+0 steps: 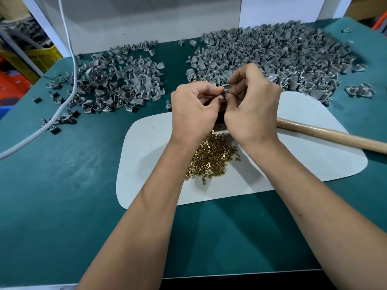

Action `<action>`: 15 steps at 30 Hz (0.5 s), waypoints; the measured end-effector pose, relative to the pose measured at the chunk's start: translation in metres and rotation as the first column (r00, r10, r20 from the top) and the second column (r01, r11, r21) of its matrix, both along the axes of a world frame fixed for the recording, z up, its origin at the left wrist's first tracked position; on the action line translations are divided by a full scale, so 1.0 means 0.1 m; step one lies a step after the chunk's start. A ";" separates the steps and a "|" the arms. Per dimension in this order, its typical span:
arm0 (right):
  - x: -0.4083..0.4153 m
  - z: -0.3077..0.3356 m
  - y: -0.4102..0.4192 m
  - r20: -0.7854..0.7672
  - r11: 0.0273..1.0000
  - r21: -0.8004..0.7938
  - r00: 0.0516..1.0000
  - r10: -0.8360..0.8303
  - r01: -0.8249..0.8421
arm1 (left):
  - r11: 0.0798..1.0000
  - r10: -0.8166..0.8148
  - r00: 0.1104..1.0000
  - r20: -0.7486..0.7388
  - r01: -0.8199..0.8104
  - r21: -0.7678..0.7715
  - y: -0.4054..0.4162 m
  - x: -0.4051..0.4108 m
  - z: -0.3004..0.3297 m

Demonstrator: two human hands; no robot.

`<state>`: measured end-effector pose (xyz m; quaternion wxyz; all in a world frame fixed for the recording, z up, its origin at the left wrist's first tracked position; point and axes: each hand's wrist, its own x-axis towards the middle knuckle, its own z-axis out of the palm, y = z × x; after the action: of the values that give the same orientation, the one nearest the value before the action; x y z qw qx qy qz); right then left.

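Fingers of left hand and right hand curled, tips together, pinching one small grey part. Dull grey plastic, darker at the pinch, mostly hidden by fingertips; shape unclear. Held in the air over the far edge of a white mat mid-bench. Under the wrists, on that mat, a heap of short brass pins. At the mat's right edge, a wooden handle. Toward the back edge of the bench, two heaps of like grey pieces: left heap, right heap.

Both forearms reach forward, bare, converging; left hand and right hand meet knuckles-up; fingers curled, fingertips pinching one small grey part between them.
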<state>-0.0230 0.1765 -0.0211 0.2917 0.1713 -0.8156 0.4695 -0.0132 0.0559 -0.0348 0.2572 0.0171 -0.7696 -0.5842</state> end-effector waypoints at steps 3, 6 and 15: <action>0.00 0.00 -0.01 -0.006 1.000 -0.003 1.000 -0.008 0.008 | 1.000 -0.001 1.000 -0.011 0.001 0.013 -0.01 0.01 -0.01; -0.03 0.00 0.06 -0.005 0.997 0.026 0.997 0.071 -0.071 | 0.994 -0.025 1.000 -0.018 0.027 0.106 -0.05 0.03 -0.01; -0.10 -0.01 0.25 -0.130 0.980 0.146 0.979 0.155 -0.135 | 0.963 -0.128 0.992 0.014 0.121 0.241 -0.08 0.05 0.02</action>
<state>-0.0333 0.2014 -0.0216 0.3010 0.2825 -0.8084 0.4196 -0.0077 0.0484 -0.0326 0.2046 0.0082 -0.6967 -0.6875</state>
